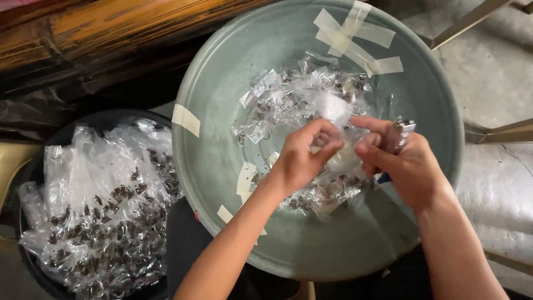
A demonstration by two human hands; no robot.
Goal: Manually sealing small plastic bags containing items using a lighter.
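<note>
Left hand: I see the left hand (pixel 302 158) low in the centre, over the middle of the basin, its fingers (pixel 325 139) curled in and pinching a small clear packet (pixel 338 150).

Right hand: the right hand (pixel 402 166) sits just beside it, thumb and forefinger pressed onto the other side of the same packet; the other fingers are closed around a lighter (pixel 397 141) with a silver top and a blue base that sticks up from the fist.

Packet: it is held between both hands, just above the heap in the basin. It is crumpled and blurred, so I cannot tell what is inside it.

Basin: a wide, round grey-green basin (pixel 222 144) fills most of my view, under both hands. Strips of pale tape (pixel 186 119) are stuck on its inner wall at the left, lower left and top right.

Heap in basin: a pile of small clear bags with dark bits (pixel 294 94) lies in the basin bottom, reaching from under the hands towards the far rim.

Left container: a dark round tub (pixel 33 166), touching or just beside the basin's left rim, is heaped with more clear bags of dark bits (pixel 105 211).

Far side: a worn wooden beam (pixel 111 28) runs across the top left, and grey concrete floor (pixel 488 66) shows at the right.
</note>
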